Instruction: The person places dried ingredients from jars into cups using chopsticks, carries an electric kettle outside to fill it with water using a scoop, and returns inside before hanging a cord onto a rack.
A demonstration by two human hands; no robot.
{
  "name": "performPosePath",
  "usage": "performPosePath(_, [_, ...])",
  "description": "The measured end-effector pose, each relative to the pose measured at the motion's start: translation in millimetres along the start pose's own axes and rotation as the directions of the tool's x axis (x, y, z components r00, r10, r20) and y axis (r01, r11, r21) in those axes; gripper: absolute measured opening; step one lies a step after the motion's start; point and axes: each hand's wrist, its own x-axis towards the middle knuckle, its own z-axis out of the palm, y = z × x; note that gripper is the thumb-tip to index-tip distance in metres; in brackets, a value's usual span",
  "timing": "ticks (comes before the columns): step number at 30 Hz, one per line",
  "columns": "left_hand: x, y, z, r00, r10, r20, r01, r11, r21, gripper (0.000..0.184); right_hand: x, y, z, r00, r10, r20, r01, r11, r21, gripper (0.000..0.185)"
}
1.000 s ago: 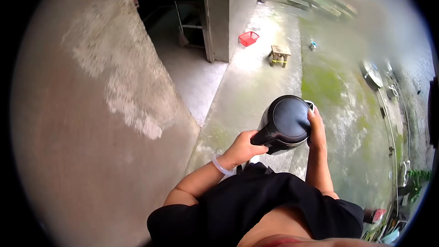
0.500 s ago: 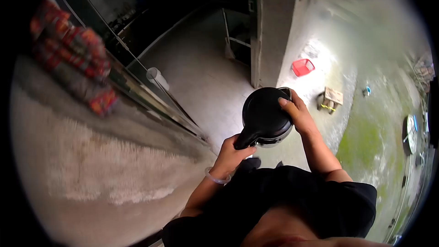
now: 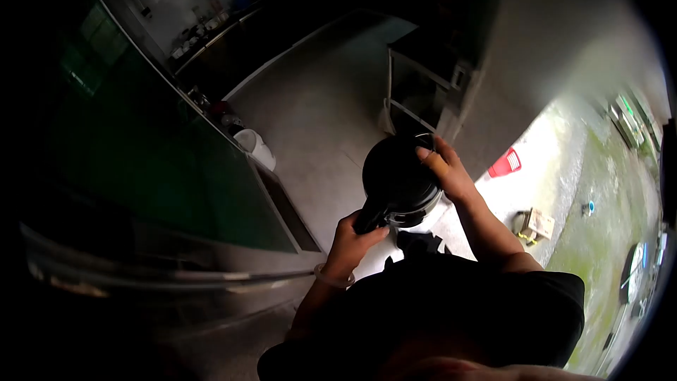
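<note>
An electric kettle (image 3: 399,171) with a round black lid and a shiny lower body is held in front of my chest, seen from above. My left hand (image 3: 356,236) wraps round its black handle at the lower left; a pale bangle circles that wrist. At the kettle's opposite side, my right hand (image 3: 446,168) grips the rim, with the thumb over the lid's edge. The kettle's underside is hidden, and shadow darkens its details.
I am at a doorway, a green glass door (image 3: 162,169) on my left. Beyond it stand a white bucket (image 3: 255,149), a cluttered counter (image 3: 211,35) and a dark-topped table (image 3: 423,56). Outside on the right are a red basket (image 3: 505,163) and a small wooden stool (image 3: 537,224).
I have moved forward into the doorway, and the view has darkened. The wall and red checked cloth at left have left view. Both hands still hold the kettle.
</note>
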Motion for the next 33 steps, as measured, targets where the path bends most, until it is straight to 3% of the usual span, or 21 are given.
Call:
performPosePath(5, [102.0, 17.5, -30.5, 0.994, -0.053, -0.094, 0.050, 0.998, -0.034, 0.019, 146.6, 30.0, 12.7, 0.990, 0.044, 0.136, -0.043, 0.999, -0.015, 0.091])
performPosePath(8, [169.7, 43.2, -55.5, 0.990, -0.028, -0.137, 0.026, 0.999, -0.022, 0.023, 230.5, 23.6, 28.3, 0.975, 0.029, 0.222, -0.012, 0.997, -0.080, 0.093])
performPosePath(10, [207.1, 47.2, -74.4, 0.983, 0.023, -0.184, -0.037, 0.997, -0.072, 0.024, 270.0, 24.3, 45.1, 0.979, 0.008, 0.202, 0.025, 0.987, -0.161, 0.090])
performPosePath(12, [240.1, 72.8, -85.1, 0.979, -0.016, -0.203, -0.005, 0.995, -0.101, 0.025, 322.7, 12.5, 56.7, 0.984, -0.042, 0.173, 0.089, 0.958, -0.273, 0.087])
performPosePath(14, [277.1, 85.3, -102.9, 0.977, -0.025, -0.212, -0.003, 0.992, -0.130, 0.025, 361.1, -14.8, 68.4, 0.948, 0.016, 0.317, 0.050, 0.979, -0.197, 0.076])
performPosePath(15, [302.8, 89.5, -114.9, 0.977, -0.031, -0.213, 0.002, 0.991, -0.137, 0.025, 389.2, -18.5, 74.9, 0.950, 0.017, 0.312, 0.050, 0.978, -0.204, 0.074])
performPosePath(23, [520.4, 152.3, -208.1, 0.996, -0.079, -0.047, 0.079, 0.997, -0.004, 0.019, 592.0, -12.2, 115.1, 0.989, 0.046, 0.139, -0.038, 0.997, -0.060, 0.064])
performPosePath(26, [607.6, 182.2, -241.4, 0.996, -0.079, 0.042, 0.075, 0.992, 0.102, 0.018, 664.6, -19.0, 124.1, 0.999, -0.032, 0.021, 0.032, 0.999, 0.004, 0.062])
performPosePath(33, [793.0, 220.5, -243.6, 0.968, -0.068, 0.243, 0.045, 0.994, 0.101, 0.015, 807.6, -10.9, 81.9, 0.979, -0.017, -0.205, 0.021, 1.000, 0.017, 0.058])
